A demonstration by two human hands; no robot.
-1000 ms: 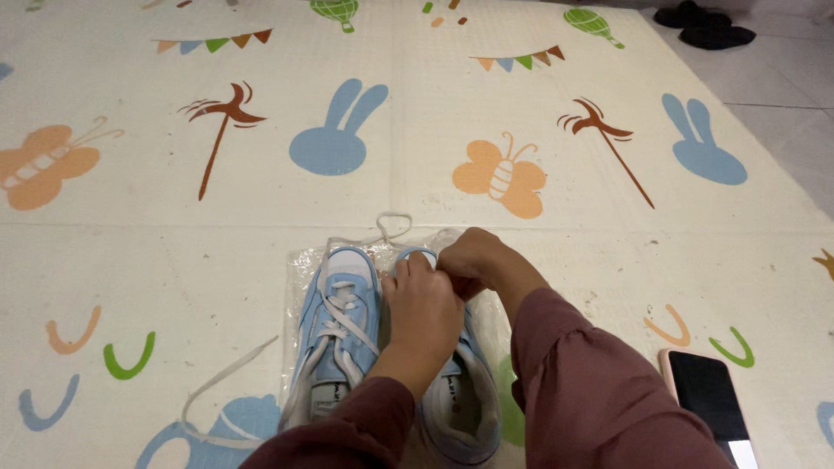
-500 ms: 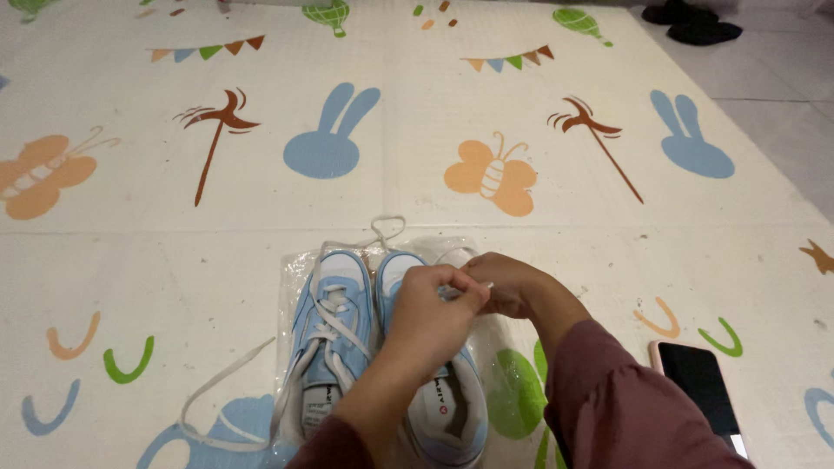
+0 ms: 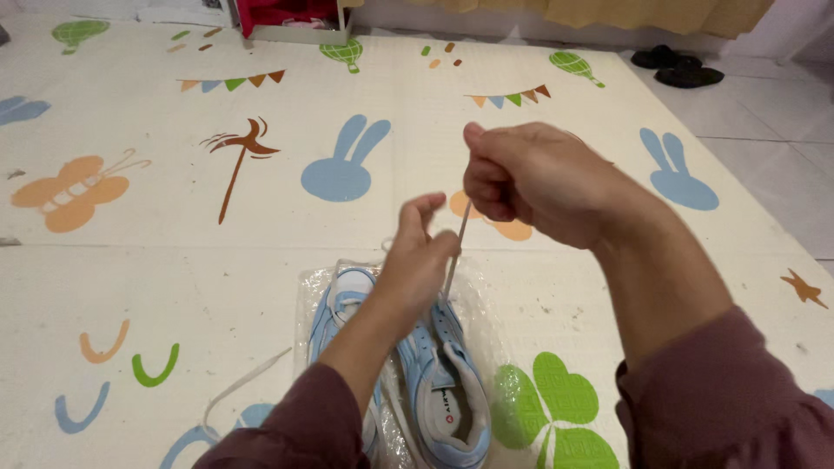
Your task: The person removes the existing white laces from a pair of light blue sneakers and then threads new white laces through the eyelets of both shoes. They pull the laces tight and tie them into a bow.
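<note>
lace drawn taut above right-hand shoe.
right hand (image 3: 530,178) pinches white lace (image 3: 458,236) high; left hand (image 3: 417,260) steadies it, fingers closed, over blue shoe (image 3: 447,382).

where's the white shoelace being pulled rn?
Head view, centre: the white shoelace runs taut from the raised right hand down past the left hand to the light-blue sneaker.

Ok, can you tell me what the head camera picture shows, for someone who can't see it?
A person's right hand pulls a white shoelace up, while the left hand pinches it lower down over the right one of two light blue sneakers. The sneakers lie on clear plastic wrap on a cream play mat printed with rabbits and butterflies.
</note>
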